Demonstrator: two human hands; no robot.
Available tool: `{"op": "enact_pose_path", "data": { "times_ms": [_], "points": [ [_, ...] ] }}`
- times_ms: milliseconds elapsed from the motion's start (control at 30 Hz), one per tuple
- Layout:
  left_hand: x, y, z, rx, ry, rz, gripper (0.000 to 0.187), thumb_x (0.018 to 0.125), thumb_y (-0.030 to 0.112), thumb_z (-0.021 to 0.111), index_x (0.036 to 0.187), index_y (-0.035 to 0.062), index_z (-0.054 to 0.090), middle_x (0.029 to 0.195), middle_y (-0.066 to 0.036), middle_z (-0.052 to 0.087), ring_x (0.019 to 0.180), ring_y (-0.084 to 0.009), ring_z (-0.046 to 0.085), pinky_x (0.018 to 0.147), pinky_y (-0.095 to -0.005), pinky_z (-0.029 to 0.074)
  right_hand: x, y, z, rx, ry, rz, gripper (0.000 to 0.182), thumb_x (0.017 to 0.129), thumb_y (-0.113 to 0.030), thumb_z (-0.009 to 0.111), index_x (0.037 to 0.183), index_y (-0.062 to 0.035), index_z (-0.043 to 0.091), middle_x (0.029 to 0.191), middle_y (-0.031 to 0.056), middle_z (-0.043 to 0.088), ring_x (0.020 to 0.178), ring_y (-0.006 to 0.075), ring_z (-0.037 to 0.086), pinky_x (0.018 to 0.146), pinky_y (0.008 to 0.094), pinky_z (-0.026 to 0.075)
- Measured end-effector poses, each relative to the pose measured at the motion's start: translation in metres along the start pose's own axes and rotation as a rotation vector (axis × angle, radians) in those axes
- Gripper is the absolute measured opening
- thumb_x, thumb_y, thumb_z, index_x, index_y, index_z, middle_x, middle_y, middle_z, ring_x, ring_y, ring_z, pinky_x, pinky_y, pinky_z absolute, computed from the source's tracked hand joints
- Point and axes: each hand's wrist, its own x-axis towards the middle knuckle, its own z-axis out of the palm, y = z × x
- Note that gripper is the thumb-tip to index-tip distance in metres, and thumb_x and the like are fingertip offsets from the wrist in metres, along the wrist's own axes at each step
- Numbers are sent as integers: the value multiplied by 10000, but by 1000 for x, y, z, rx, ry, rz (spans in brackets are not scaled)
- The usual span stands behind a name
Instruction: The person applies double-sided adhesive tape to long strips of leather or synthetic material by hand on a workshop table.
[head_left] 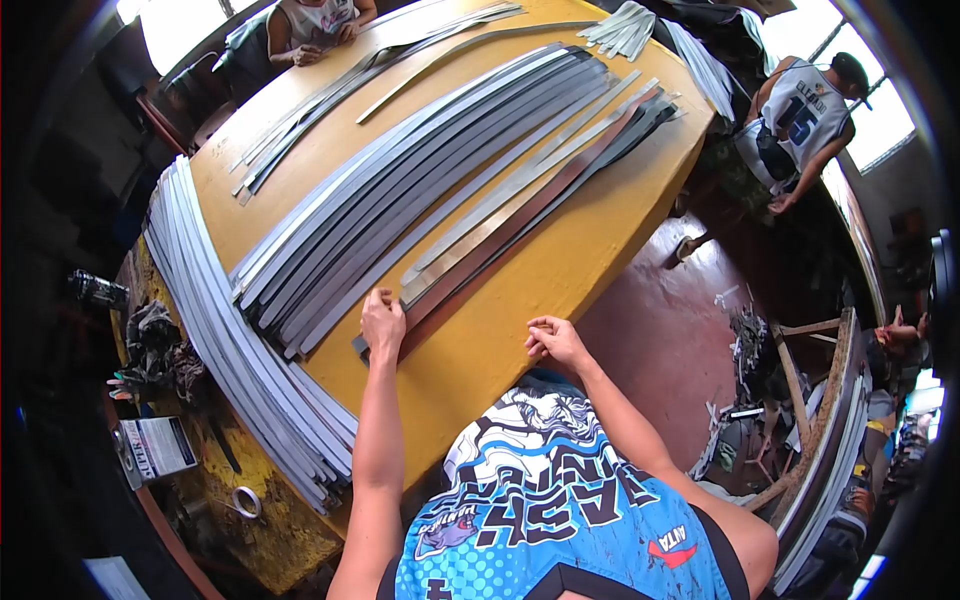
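My left hand [383,325] is closed over the near ends of a small bundle of long flat strips. A brown strip [450,289] runs out from under it, with a black strip [563,196] along its right side. Pale strips [455,254] lie just beyond my fingers. Part of the grip is hidden by the hand itself. By the table's near edge, my right hand [556,340] hovers with loosely bent fingers somewhat apart, and nothing shows in it.
Rows of grey and black strips [400,170] cover the middle of the yellow table [600,270]. More grey strips [220,330] hang over its left side. A tape roll [246,502] sits lower left. One person [315,25] is across the table; another [805,120] stands right. A wooden frame [815,420] stands lower right.
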Motion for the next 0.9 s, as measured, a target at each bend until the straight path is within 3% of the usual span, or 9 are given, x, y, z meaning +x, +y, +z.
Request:
{"op": "enact_pose_path", "data": {
  "times_ms": [100,167,200,267,467,633,900],
  "points": [
    [-24,-3,-15,58,15,-18,258,795,181,666,1022,59,649,935,-118,658,930,-304,617,817,-412,487,-1,2,-3,116,11,34,198,959,-182,548,1069,-20,576,822,82,688,621,134,669,507,205,454],
    [-48,-16,-24,275,194,16,330,784,221,694,1068,61,641,1044,-129,613,1037,-315,556,897,-424,444,1,4,-3,147,27,50,201,959,-190,550,1068,-23,576,821,87,691,613,136,669,498,208,454],
    [-61,-25,-26,279,190,15,330,784,221,694,1068,61,641,1044,-129,613,1037,-315,556,897,-424,444,2,6,-3,173,38,68,205,959,-198,552,1066,-26,577,820,92,693,606,138,669,488,211,453],
    [-82,-40,-26,325,338,-121,416,767,265,725,1108,49,622,1119,-141,567,1108,-332,492,949,-442,401,3,7,-4,174,48,61,205,961,-197,547,1060,-20,577,808,98,692,586,139,665,474,212,452],
    [-87,-61,-14,229,399,-87,446,757,269,738,1098,10,614,1067,-174,586,1048,-351,527,927,-439,421,12,5,-11,196,16,67,208,948,-197,568,1036,-9,581,789,132,691,522,161,647,456,254,507],
    [-91,-57,-17,126,426,-132,434,737,210,750,1105,31,604,997,-129,610,990,-307,562,877,-408,453,21,12,-21,162,-62,-3,188,957,-173,549,1026,2,566,789,145,690,519,168,646,471,256,521],
    [-91,-50,-9,150,463,-193,506,747,212,750,1169,4,568,1064,-134,558,1017,-310,530,908,-406,431,16,6,-18,143,-73,32,200,958,-169,550,1046,10,562,801,141,685,524,167,638,493,248,531]
  ]
}}
